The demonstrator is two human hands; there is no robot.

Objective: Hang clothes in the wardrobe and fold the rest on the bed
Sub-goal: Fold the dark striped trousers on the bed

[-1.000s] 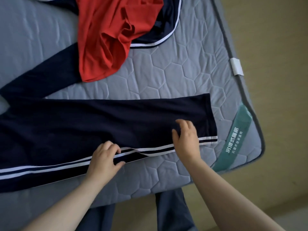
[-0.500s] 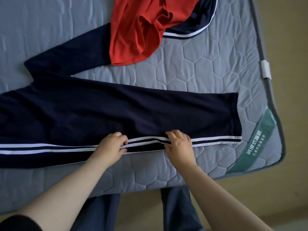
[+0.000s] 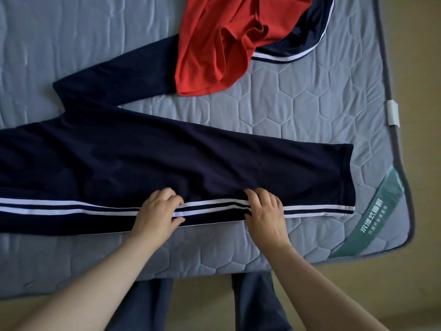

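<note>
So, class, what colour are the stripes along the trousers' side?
White stripes on navy trousers, head view.

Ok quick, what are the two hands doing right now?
Left hand: fingers pinching the navy striped trousers.
Right hand: fingers curled, pinching the same trousers.
</note>
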